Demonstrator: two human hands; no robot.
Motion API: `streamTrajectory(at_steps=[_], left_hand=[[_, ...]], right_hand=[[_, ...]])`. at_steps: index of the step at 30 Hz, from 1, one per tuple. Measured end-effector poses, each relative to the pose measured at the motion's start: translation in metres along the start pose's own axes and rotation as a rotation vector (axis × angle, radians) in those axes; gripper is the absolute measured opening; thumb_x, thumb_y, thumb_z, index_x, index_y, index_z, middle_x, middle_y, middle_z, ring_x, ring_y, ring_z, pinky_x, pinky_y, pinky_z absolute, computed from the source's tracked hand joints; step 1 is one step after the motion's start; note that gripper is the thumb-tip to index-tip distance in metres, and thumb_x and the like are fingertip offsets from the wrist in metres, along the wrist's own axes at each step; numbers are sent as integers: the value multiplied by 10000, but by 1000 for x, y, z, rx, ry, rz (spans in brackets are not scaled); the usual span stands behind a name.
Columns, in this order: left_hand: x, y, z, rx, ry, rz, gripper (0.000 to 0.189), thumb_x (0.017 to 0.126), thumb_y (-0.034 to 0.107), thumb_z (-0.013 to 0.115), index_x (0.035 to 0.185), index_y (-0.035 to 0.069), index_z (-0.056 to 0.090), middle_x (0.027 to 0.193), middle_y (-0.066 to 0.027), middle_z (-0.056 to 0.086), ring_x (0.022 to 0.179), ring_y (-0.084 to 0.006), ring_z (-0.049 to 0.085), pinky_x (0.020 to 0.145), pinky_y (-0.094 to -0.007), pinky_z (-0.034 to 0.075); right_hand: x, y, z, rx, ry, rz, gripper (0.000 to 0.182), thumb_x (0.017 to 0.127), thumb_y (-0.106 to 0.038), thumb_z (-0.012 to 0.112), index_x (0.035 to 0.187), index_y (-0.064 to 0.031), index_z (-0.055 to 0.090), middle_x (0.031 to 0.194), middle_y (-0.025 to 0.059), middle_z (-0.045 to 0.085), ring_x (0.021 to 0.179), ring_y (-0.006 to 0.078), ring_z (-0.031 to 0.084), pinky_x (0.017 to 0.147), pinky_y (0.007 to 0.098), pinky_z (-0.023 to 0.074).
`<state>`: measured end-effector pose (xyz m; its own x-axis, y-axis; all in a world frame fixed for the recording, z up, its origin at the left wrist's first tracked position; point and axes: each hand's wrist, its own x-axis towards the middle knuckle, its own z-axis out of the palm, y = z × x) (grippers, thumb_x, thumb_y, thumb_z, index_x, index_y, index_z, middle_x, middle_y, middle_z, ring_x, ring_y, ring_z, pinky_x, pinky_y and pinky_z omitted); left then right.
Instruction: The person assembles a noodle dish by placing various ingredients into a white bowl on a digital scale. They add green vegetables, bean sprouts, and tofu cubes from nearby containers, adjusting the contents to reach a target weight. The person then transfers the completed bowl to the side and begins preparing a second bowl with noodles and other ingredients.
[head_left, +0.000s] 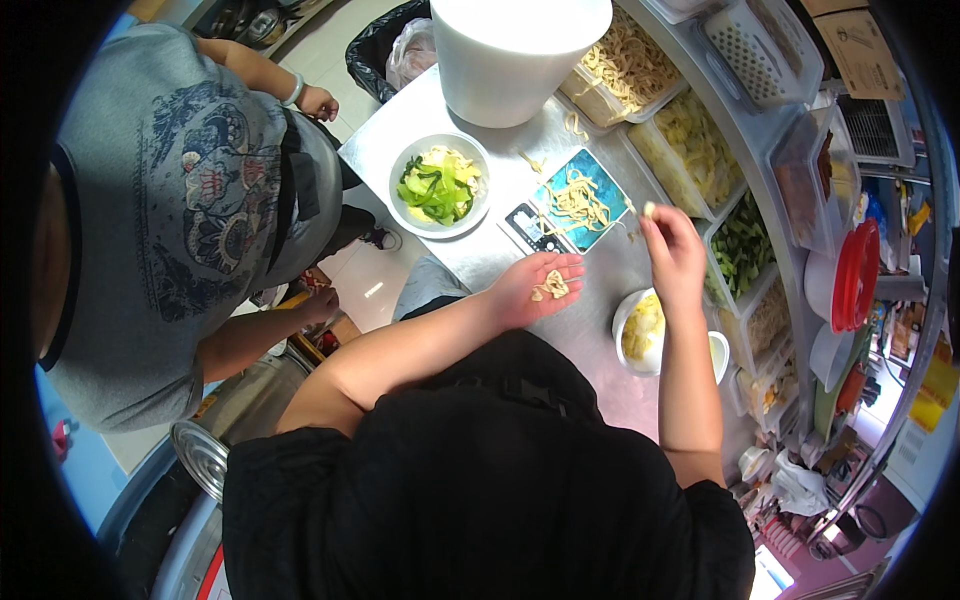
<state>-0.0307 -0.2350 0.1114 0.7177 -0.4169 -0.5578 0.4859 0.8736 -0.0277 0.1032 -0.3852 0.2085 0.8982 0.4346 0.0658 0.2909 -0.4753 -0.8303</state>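
Observation:
My left hand (536, 290) is palm up, fingers apart, with a small heap of pale tofu-like strips (553, 285) lying loose on it. A small pale piece (649, 210) is pinched between the fingertips of my right hand (671, 247), raised at the right of the digital kitchen scale (530, 229). The blue tray (607, 176) on the scale bears a tangle of beige strips (576, 202). A white bowl (405, 220) with leafy greens (442, 191) and pale strips stands to the left. Below my right hand is a white tub (621, 330) of yellowish shredded vegetable (643, 330).
A tall white bucket (499, 82) stands at the back of the steel table (592, 285). Plastic bins of beige strips (630, 64), yellowish vegetable (694, 150) and chopped greens (739, 244) line the right side beneath a shelf (750, 142). A co-worker (202, 202) in grey stands at the left.

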Motion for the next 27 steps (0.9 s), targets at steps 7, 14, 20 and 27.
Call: streamTrajectory(at_steps=[7, 14, 20, 27], left_hand=[[17, -21, 21, -183, -177, -79, 331, 986, 286, 378, 1179, 67, 534, 1120, -92, 601, 1043, -229, 572, 947, -383, 454], [19, -29, 3, 41, 18, -213, 208, 963, 260, 490, 964, 73, 581, 813, -11, 573, 790, -154, 584, 755, -312, 517], [15, -25, -3, 99, 5, -263, 185, 965, 250, 481, 934, 90, 571, 790, 16, 564, 748, -114, 574, 695, -276, 514], [13, -22, -14, 57, 57, -227, 176, 960, 252, 487, 949, 96, 569, 792, 18, 563, 746, -113, 572, 667, -254, 509]], right_hand=[[-58, -37, 8, -181, -290, -158, 136, 803, -46, 666, 936, -18, 661, 925, 122, 645, 791, 241, 620, 718, 316, 487], [-1, 41, 46, -333, -124, -78, 212, 788, -171, 695, 978, -82, 674, 945, 96, 626, 910, 291, 593, 782, 375, 481], [36, 49, 96, -693, -250, -225, 233, 763, -237, 696, 977, -148, 684, 977, 81, 589, 955, 282, 576, 825, 404, 460], [34, 61, 85, -734, -215, -164, 204, 777, -228, 668, 974, -178, 689, 961, 36, 599, 953, 257, 579, 820, 407, 449]])
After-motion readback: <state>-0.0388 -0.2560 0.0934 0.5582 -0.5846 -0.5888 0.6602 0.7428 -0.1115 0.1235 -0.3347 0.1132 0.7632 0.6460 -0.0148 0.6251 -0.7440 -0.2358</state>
